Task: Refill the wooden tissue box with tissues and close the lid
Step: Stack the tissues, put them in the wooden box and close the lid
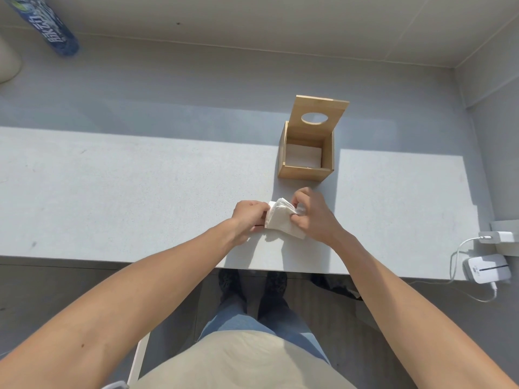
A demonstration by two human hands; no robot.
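Note:
A wooden tissue box [304,173] stands on the pale counter [112,197], just beyond my hands. Its hinged lid [318,112], with an oval hole, is swung up and back. White tissue [303,157] lies inside at the bottom. Near the counter's front edge I hold a folded stack of white tissues [279,219] between both hands. My left hand [248,216] grips its left end, and my right hand [311,213] pinches its right side with curled fingers.
A blue labelled bottle [46,23] lies at the far left back. At the right edge sit a white charger [487,268] with a cable and a grey block [502,235]. A wall rises behind the counter. My legs and shoes show below the front edge.

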